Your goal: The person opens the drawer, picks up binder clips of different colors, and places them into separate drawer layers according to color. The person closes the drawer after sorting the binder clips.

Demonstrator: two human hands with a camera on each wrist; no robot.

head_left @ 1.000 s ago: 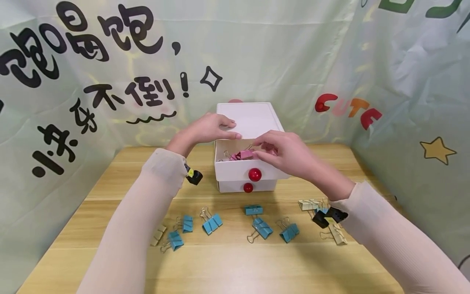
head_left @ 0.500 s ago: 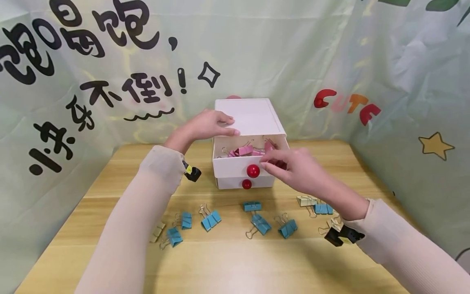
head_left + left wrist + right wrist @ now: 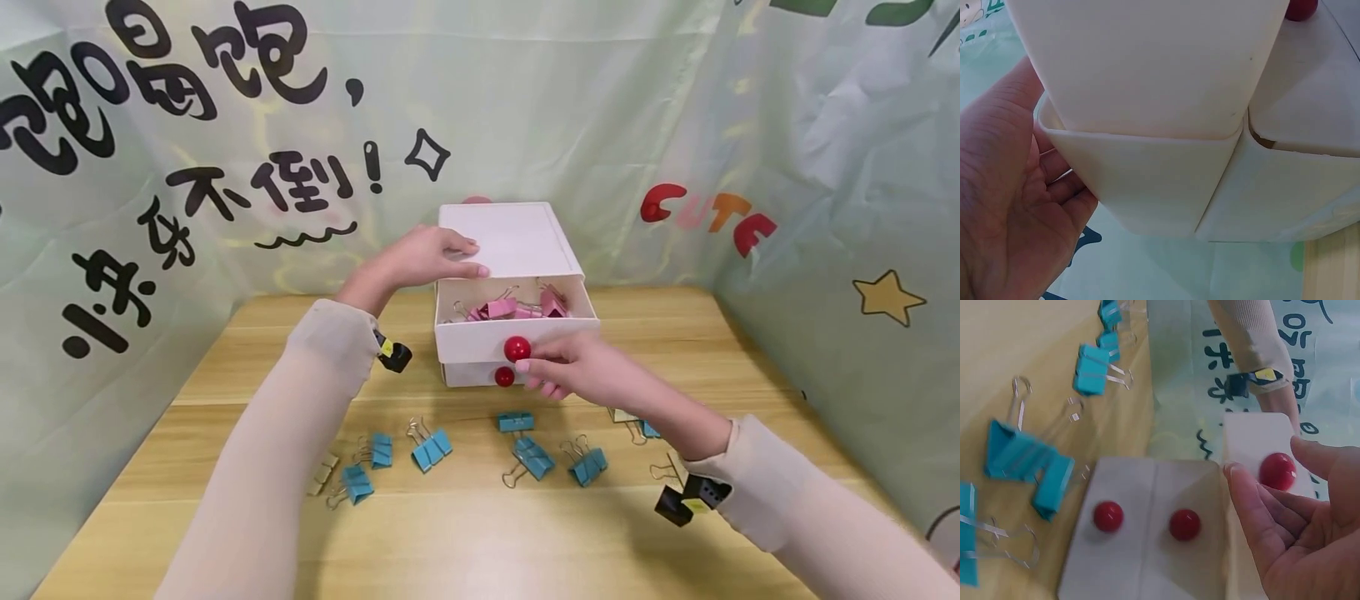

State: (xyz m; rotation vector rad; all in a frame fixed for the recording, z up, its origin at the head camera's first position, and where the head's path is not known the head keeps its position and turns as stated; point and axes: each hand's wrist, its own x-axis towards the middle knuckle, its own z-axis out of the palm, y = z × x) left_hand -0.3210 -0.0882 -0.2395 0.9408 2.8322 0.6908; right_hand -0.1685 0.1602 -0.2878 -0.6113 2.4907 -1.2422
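A white drawer box stands at the back of the table. Its upper drawer is pulled out and holds several pink binder clips. My left hand rests on the box's top left edge, with thumb and forefinger on the lid; the left wrist view shows its other fingers against the white casing. At the front of the drawer is my right hand, its thumb and fingertips on either side of the red knob. Contact with the knob is unclear, and that hand holds no clip.
Blue binder clips lie scattered on the wooden table in front of the box. A few cream clips lie at the left; others are partly behind the right forearm. Below the upper drawer, a shut drawer has a red knob.
My right hand has come out of the upper drawer and gone down to its red knob. Pink clips it covered now show. The left hand has kept its place on the box.
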